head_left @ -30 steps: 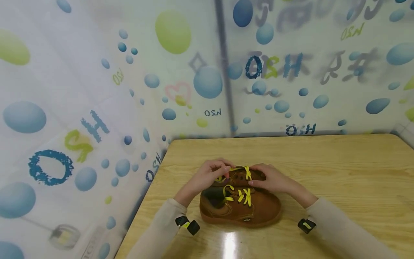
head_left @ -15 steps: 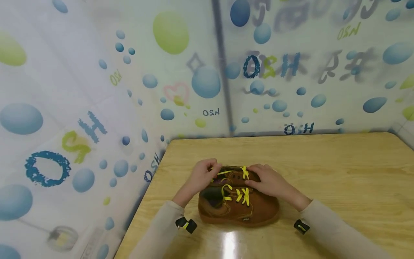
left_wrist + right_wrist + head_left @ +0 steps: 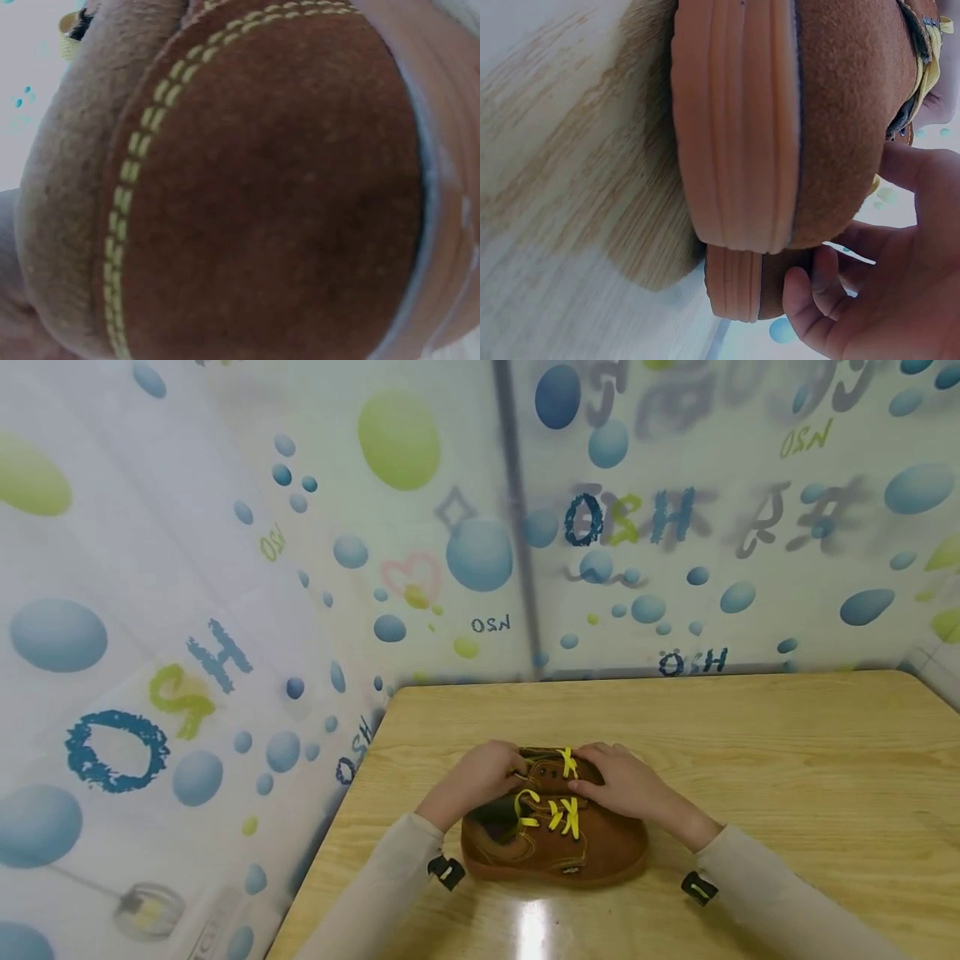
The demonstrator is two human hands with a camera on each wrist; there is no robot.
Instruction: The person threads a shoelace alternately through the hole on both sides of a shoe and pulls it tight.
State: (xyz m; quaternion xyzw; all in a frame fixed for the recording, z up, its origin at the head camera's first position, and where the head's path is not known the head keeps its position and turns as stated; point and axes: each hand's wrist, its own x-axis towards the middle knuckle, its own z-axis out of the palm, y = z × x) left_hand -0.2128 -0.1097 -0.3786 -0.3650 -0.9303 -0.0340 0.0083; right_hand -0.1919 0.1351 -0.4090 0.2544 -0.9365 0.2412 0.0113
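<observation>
Two brown suede shoes with yellow laces lie side by side, toes to the right. The near shoe [image 3: 555, 856] stands in front and partly hides the far shoe [image 3: 551, 777]. My right hand [image 3: 626, 783] grips the far shoe's toe end, thumb on the near side and fingers over the top. In the right wrist view, its fingers [image 3: 802, 300] curl at that toe behind the near shoe's sole. My left hand [image 3: 480, 778] is at the far shoe's heel opening, fingers bent down and tips hidden. I cannot tell what they hold. The near shoe's stitched heel [image 3: 262, 172] fills the left wrist view.
The shoes rest on a light wooden table [image 3: 787, 760]. A white curtain-like wall [image 3: 637, 618] with blue and green dots stands behind the table and along its left side. A loose yellow lace loop [image 3: 527, 797] rises from the near shoe's opening.
My left hand drew a yellow lace back to the left, then lowered toward the far shoe's heel opening; the taut lace no longer shows. My right hand keeps its hold on the toe.
</observation>
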